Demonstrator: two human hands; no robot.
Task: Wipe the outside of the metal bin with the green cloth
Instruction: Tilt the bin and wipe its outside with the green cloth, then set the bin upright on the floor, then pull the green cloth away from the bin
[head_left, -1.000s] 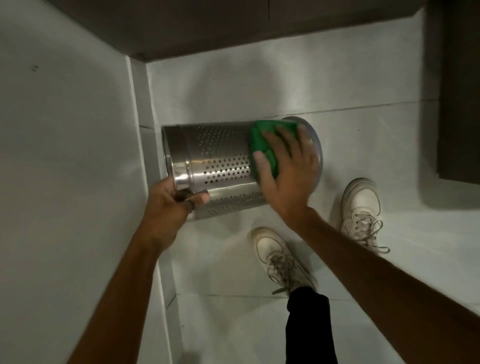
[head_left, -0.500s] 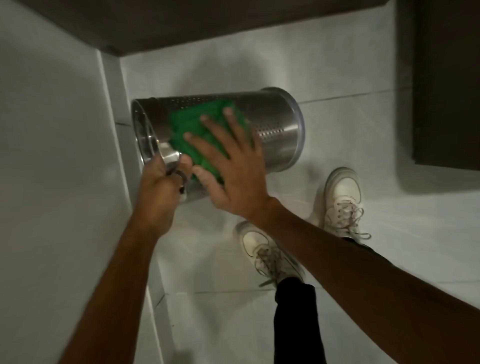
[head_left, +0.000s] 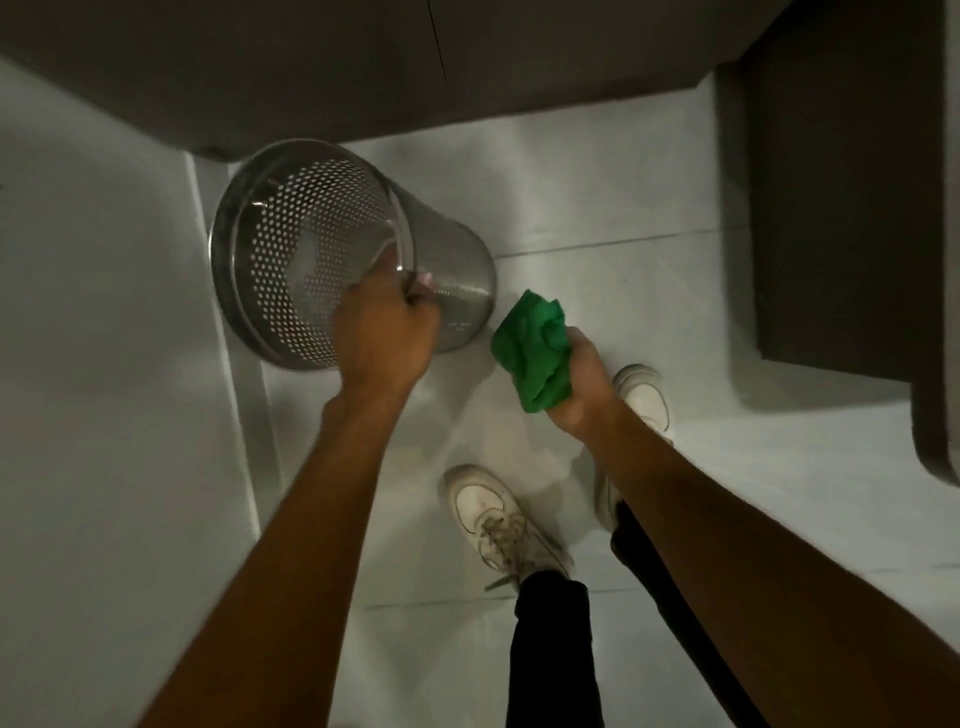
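Observation:
The perforated metal bin (head_left: 291, 249) is tilted with its open mouth turned toward me, so I see its inside wall and bottom. My left hand (head_left: 387, 332) grips the bin's rim at the near right side. The green cloth (head_left: 535, 353) is bunched up in my right hand (head_left: 579, 387), which holds it just right of the bin's base, a short gap away from the metal. Part of the bin's outer wall shows to the right of my left hand.
A white wall (head_left: 104, 364) runs along the left, close to the bin. Dark cabinets (head_left: 363, 62) cross the top and a dark unit (head_left: 831, 208) stands at the right. My two white shoes (head_left: 493, 519) stand on the pale tiled floor below the hands.
The bin has swung from lying sideways to mouth toward me. My right hand has lifted off the bin's wall and drawn away to the right, bunching the cloth. My left hand kept its hold.

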